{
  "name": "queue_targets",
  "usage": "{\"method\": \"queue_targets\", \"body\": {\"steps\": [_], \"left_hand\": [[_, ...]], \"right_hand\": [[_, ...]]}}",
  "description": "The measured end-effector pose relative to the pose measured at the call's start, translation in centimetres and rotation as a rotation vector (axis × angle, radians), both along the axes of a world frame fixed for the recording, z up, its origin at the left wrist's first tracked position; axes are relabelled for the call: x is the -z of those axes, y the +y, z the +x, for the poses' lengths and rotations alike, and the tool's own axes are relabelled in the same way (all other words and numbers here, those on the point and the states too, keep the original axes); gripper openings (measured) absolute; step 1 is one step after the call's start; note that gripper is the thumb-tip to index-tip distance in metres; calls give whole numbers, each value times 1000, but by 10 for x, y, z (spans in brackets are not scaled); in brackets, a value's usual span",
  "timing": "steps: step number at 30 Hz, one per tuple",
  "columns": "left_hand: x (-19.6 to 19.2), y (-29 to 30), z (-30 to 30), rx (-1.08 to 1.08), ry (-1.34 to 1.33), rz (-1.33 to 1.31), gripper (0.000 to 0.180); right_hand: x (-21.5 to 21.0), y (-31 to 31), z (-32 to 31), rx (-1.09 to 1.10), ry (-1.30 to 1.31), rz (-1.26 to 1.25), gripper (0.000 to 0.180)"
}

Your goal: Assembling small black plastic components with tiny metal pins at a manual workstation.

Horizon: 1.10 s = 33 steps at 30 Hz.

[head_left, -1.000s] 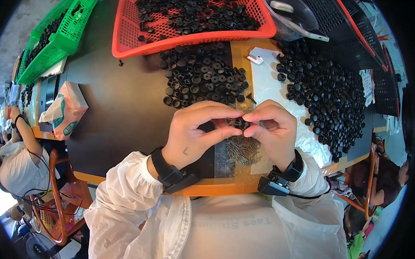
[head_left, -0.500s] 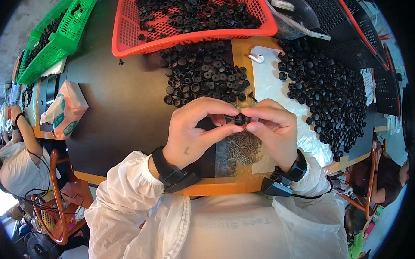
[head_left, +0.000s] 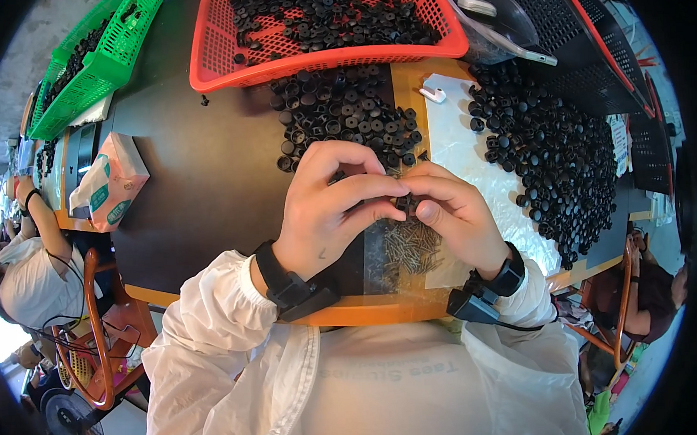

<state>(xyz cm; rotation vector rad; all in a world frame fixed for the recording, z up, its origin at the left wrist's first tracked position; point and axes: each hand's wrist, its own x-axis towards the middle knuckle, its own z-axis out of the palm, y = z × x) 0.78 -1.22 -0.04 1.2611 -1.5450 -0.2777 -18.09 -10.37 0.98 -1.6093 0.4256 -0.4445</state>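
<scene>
Over the front of the table, my left hand [head_left: 333, 196] and my right hand [head_left: 456, 217] meet at the fingertips. Both pinch one small black plastic part [head_left: 405, 204], mostly covered by fingers. Its exact kind is hidden. Below the fingers lies a heap of thin metal screws [head_left: 413, 247]. Just beyond my left hand spreads a cluster of round black plastic caps and discs [head_left: 344, 109]. To the right of my right hand, many black round-headed plastic pieces [head_left: 568, 169] are piled, partly on a pale plastic sheet [head_left: 458, 139].
A red basket [head_left: 330, 69] of black parts stands at the back, a green basket [head_left: 112, 64] at far left. A tissue pack [head_left: 125, 180] sits left. A white earbud [head_left: 434, 95], clear tub [head_left: 477, 52] and black crate [head_left: 582, 44] are right. People sit at both sides.
My left fingers have shifted around the black part, with the index finger now across its top and the others raised and curled. My right hand stays close by, its thumb slightly moved.
</scene>
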Motion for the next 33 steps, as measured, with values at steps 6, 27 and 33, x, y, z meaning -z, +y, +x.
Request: {"method": "queue_targets", "body": {"steps": [6,27,33], "left_hand": [[-6,-3,-1,110,-25,-14,30],[-23,-4,45,-309,-248,-121,26],[-25,-9,38,70,-402,-26,19]], "right_hand": [[2,-2,-3,12,-29,243,25],[-43,-63,-64,716,564,-1201,29],[-41,-55,-71,738,754,-1241,41]]}}
